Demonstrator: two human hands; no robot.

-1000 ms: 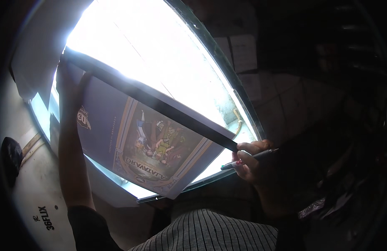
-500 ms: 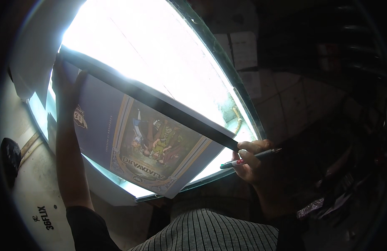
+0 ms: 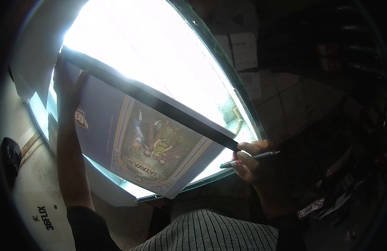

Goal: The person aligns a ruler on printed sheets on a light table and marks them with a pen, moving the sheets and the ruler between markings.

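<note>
A printed cover sheet (image 3: pixel 99 125), purple with an illustrated panel of several figures upside down to me, lies on a brightly lit glass table. Along its far side runs a long, dark, flat strip (image 3: pixel 160 105), straight like a ruler. My left hand (image 3: pixel 68 81) grips the strip's left end, thumb on the near side; its other fingers are partly lost in shadow. At the opposite end, my right hand (image 3: pixel 252 165) is closed, thumb and fingertips against the strip. A slim pen (image 3: pixel 228 165) lies across that hand, held between its fingers.
The lit glass table (image 3: pixel 155 37) has a dark rim (image 3: pixel 243 96). Pale sheets (image 3: pixel 38 50) hang at its left edge. Left of it are a white surface (image 3: pixel 32 201) and a black object (image 3: pixel 10 161). Papers (image 3: pixel 243 50) and dim clutter (image 3: pixel 339 192) sit at right.
The sheet has shifted very slightly to the right under the strip. Both hands and the pen stay almost where they were.
</note>
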